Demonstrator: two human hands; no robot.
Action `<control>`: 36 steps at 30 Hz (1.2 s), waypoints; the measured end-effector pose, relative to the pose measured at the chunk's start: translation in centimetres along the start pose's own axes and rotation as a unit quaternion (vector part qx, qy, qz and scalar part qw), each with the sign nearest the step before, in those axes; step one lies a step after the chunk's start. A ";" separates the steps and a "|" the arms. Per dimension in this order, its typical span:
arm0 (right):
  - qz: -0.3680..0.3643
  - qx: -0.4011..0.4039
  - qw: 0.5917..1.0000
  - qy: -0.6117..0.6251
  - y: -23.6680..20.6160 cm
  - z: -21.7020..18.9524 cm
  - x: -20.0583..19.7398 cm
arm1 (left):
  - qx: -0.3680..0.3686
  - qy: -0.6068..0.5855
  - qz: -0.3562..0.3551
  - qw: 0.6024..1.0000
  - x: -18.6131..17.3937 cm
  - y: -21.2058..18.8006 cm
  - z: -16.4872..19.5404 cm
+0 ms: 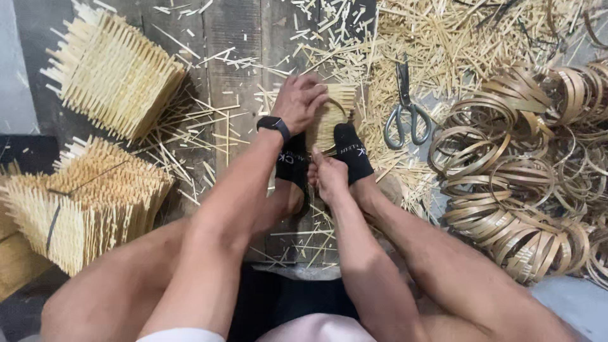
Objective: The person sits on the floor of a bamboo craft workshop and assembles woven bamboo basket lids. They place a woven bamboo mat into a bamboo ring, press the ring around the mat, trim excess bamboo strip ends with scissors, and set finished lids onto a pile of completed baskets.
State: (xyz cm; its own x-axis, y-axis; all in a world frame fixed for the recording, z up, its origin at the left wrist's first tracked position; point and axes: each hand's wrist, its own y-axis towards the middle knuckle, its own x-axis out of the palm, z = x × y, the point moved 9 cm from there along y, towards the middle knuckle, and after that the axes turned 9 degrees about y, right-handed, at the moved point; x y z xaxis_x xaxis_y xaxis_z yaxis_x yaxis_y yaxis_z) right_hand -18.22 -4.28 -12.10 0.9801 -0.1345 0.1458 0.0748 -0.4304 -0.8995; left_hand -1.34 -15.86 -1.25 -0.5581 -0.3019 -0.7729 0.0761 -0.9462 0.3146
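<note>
Between the person's socked feet [320, 158], on the plank floor [234, 38], stands a small woven bamboo piece [329, 117], partly built. The feet appear to serve as a clamp, steadying the piece so both hands are free to work on it. The left hand [299, 101] lies over the top of the piece, fingers curled down onto its upper edge, seemingly pressing it in place. The right hand [329, 174] is at the near lower edge, fingers pinched narrow; a strip may be held there, but this cannot be confirmed.

Scissors [405, 107] lie just right of the piece, within reach, on a litter of offcuts [443, 38]. Coiled bamboo strips [525, 183] are heaped at the right; finished woven pieces [95, 145] are stacked well apart at the left, keeping stock and output on opposite sides.

Not determinable: the base and near face of the piece, hidden by hands and feet; the right hand's fingertips; the full extent of the coils and the lower stack, both cut off at the frame edges. A watch [273, 124] sits on the left wrist
</note>
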 end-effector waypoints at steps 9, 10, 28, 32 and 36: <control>-0.003 -0.273 0.957 -0.101 1.3 -1.4 0.6 | -0.209 -0.149 -0.046 0.966 3.4 -1.2 -3.5; 0.021 -0.295 0.939 -0.177 0.7 -1.9 0.5 | -0.212 -0.153 -0.043 0.964 3.2 -1.0 -3.4; 0.047 -0.261 0.937 -0.228 4.9 -15.6 -0.3 | -0.316 -0.255 -0.114 0.907 6.0 -0.3 -5.4; 0.051 -0.277 0.881 -0.379 1.1 -22.7 -2.9 | -0.206 -0.350 -0.146 0.902 4.7 0.7 -2.7; 0.096 -0.282 0.687 -0.663 -5.1 -33.4 -7.9 | -0.150 -0.190 -0.144 0.960 3.1 0.4 -0.2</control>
State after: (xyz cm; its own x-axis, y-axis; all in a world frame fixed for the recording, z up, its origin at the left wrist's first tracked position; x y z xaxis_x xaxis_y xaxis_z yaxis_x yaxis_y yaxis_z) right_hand -32.44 -30.83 5.06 0.2950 0.5333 -0.7928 0.2041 -0.8458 -0.4930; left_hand -2.87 -17.18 -3.68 -0.8478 -0.0117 -0.5301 0.0754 -0.9923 -0.0987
